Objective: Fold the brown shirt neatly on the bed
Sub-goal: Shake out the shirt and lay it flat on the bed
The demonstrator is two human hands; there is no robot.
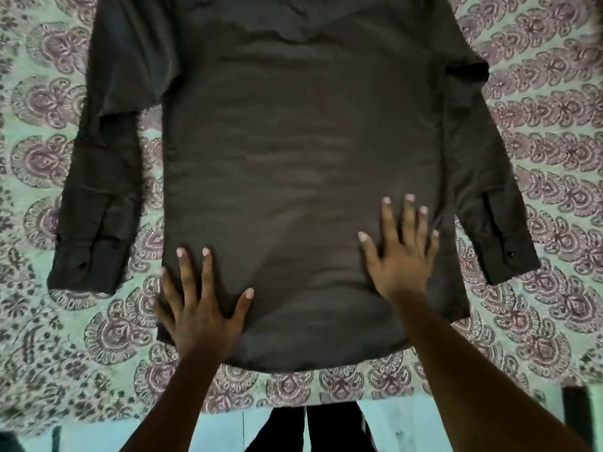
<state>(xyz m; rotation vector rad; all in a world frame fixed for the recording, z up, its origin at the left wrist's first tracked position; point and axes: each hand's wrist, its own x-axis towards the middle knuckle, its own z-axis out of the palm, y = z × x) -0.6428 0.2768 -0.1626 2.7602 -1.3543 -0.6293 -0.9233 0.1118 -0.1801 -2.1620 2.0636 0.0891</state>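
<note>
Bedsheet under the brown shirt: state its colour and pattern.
Pale mint-green bedsheet with rows of mauve, paisley-like floral motifs, shown best in the head view.

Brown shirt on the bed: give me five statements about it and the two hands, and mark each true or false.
1. The shirt lies spread out on the patterned bedsheet. True.
2. The left hand pinches a cuff. False: it lies flat, fingers spread, on the shirt's lower left edge.
3. The right hand rests flat on the shirt's lower right part. True.
4. Both sleeves are folded across the shirt's back. False: the left sleeve and the right sleeve lie out to the sides.
5. A button shows on the left sleeve's cuff. True.
</note>
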